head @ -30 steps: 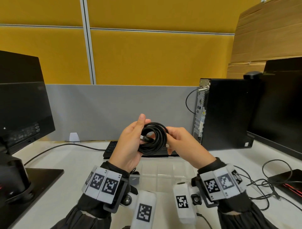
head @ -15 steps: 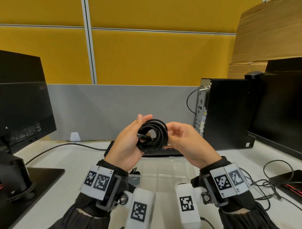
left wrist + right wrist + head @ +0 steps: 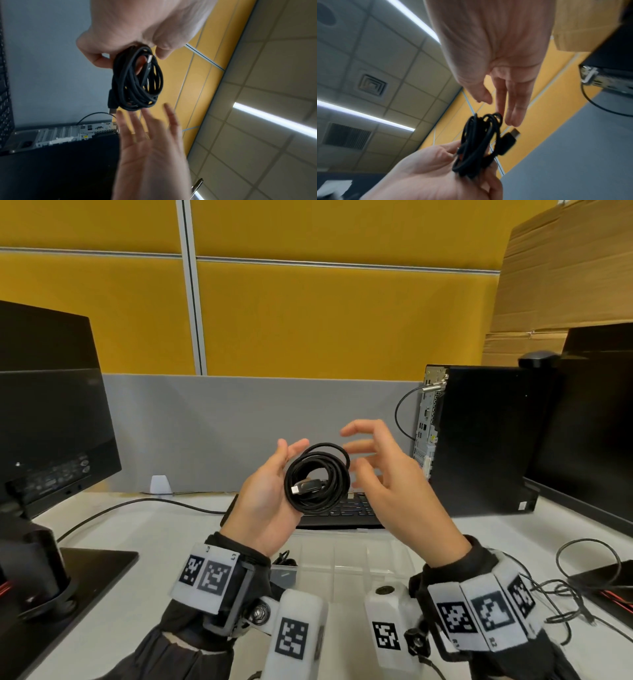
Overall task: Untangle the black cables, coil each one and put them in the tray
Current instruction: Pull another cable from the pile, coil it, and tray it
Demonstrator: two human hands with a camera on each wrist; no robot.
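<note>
From my remote station I see the left hand [image 3: 270, 501] raised above the desk [image 3: 144, 529], its grip curled around a coiled black cable [image 3: 317, 477], thumb on one side of the loops and fingers behind them, so the coil stands nearly upright in the air with a plug end [image 3: 303, 487] lying across its middle. The right hand [image 3: 394, 487] sits just beside the coil without touching it, its grip spread, fingers loosely extended toward the loops; the left wrist view shows those fingers [image 3: 147, 129] blurred below the bundle [image 3: 137, 79], and the right wrist view shows the fingertips [image 3: 513, 119] just clear of the cable [image 3: 477, 144], whose other connector [image 3: 510, 139] sticks out to one side. A clear plastic tray [image 3: 342, 556] with dividers rests on the desk near its front edge, directly under the hands, and a dark item [image 3: 286, 561] lies in its left end, too hidden to identify. A black keyboard [image 3: 346, 510] lies behind the tray. Loose black cables [image 3: 565, 587] sprawl near the right edge of the desk, a monitor [image 3: 51, 412] stands at the left edge, and a computer tower [image 3: 479, 440] stands toward the back right.
</note>
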